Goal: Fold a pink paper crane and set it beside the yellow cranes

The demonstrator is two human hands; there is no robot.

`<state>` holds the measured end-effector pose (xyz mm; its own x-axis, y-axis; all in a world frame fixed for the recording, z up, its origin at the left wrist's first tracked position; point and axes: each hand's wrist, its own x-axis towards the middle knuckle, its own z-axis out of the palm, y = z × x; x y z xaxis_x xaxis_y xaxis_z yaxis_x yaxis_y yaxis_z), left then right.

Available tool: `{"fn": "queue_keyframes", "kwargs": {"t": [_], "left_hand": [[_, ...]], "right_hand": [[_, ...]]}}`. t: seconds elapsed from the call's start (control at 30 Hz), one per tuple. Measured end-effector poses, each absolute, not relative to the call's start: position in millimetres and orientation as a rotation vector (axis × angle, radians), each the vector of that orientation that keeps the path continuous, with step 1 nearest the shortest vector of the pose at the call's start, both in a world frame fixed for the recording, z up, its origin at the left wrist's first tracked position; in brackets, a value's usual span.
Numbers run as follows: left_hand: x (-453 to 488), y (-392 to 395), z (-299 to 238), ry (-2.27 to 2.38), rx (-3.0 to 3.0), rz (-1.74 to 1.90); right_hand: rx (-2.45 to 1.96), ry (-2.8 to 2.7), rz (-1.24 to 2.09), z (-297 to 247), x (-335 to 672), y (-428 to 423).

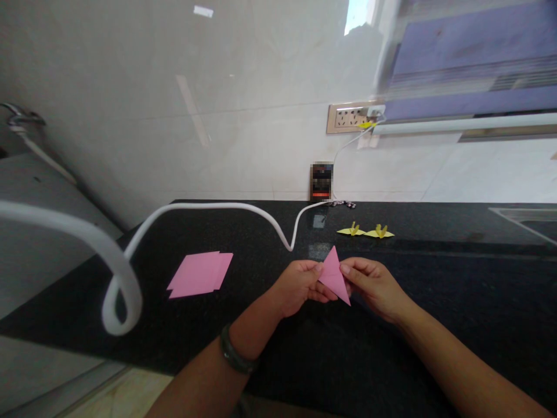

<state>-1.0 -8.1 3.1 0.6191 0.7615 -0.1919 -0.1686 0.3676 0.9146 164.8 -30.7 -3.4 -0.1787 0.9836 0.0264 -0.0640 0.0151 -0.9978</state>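
Note:
Between my two hands is a piece of pink paper [334, 276] folded into a triangle, held above the dark counter. My left hand [302, 285] pinches its left side, thumb on top and fingers beneath. On the opposite edge, my right hand [375, 284] grips the paper between thumb and fingers. Flat on the counter to the left lie pink paper sheets [198, 274], slightly fanned out. Beyond my hands stand two folded yellow paper cranes [351, 231], side by side.
A thick white cable [226, 205] loops across the left of the black counter [261, 232]. Against the wall leans a small dark blurred-out object [321, 182]. A wall socket [348, 118] with a plugged-in charger sits above. At the far right is a sink edge [522, 223].

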Motion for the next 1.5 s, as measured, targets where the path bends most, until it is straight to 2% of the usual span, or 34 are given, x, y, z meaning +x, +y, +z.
{"fn": "queue_keyframes", "kwargs": {"t": [1.13,1.5], "left_hand": [[1,-11,1,0.750,0.942,0.596],[1,-12,-1,0.784,1.035,0.607]], "right_hand": [[-1.117,-1.486,1.103,-1,155,-35],[-1.185,-1.544,0.902,-2,153,-35]]}}
